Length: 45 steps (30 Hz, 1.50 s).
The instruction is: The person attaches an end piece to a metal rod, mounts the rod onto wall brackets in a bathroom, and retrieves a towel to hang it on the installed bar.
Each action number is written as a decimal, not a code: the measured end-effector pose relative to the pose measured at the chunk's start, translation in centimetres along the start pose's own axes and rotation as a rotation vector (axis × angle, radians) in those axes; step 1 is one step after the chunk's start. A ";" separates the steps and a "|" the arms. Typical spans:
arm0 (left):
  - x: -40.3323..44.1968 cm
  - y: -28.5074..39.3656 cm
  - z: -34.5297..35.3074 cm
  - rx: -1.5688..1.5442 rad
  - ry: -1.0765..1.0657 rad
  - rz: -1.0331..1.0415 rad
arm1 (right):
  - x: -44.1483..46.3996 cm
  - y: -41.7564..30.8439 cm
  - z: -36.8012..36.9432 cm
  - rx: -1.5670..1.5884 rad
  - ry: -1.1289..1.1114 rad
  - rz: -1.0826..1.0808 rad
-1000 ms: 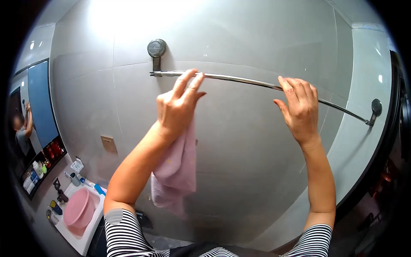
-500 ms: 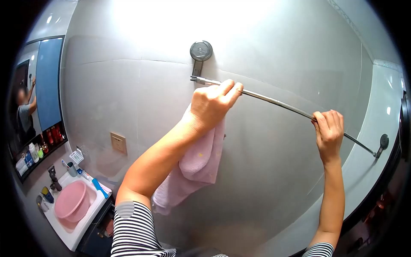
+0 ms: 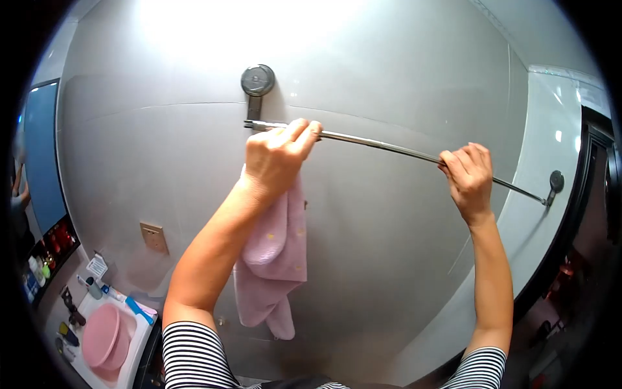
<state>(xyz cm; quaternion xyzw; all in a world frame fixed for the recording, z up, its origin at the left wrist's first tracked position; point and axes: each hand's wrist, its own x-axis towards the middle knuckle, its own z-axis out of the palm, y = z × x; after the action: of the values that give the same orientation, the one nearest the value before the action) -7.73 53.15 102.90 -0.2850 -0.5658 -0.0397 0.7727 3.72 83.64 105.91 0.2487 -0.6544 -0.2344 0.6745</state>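
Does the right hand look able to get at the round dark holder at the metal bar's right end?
Probably yes, by stretching: nothing visible stands between the right hand, on the shiny metal bar, and the round dark holder.

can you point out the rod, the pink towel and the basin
Rod [image 3: 382, 144]: head view, on its bare middle stretch.
Towel [image 3: 275, 256]: head view, on the middle of its hanging cloth.
Basin [image 3: 102, 336]: head view, on its pink inside.

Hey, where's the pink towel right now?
In the head view, the pink towel hangs a little left of centre, below the left hand and to the right of the wall socket.
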 end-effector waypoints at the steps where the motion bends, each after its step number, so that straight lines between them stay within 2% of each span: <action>1: 0.0 0.0 0.0 -0.013 -0.001 0.002 | -0.1 0.1 0.2 -0.003 0.007 -0.004; 18: -0.8 0.4 -0.6 0.053 0.019 -0.061 | 0.7 -1.1 -0.1 0.065 -0.037 0.065; 27: -1.9 -3.9 -2.3 -0.092 0.062 -0.208 | 5.2 -5.6 1.3 0.190 -0.008 0.002; 37: -2.1 -5.0 -2.3 -0.157 0.031 -0.160 | 9.1 -9.7 6.7 0.263 0.037 -0.041; 45: -2.1 -6.4 -1.9 -0.254 0.074 -0.123 | 9.9 -11.2 7.4 0.266 -0.005 0.019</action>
<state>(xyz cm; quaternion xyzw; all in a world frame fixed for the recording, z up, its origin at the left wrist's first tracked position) -9.35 46.38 103.15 -0.3435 -0.5438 -0.1687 0.7468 -3.22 68.48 106.46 0.3293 -0.6836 -0.1397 0.6362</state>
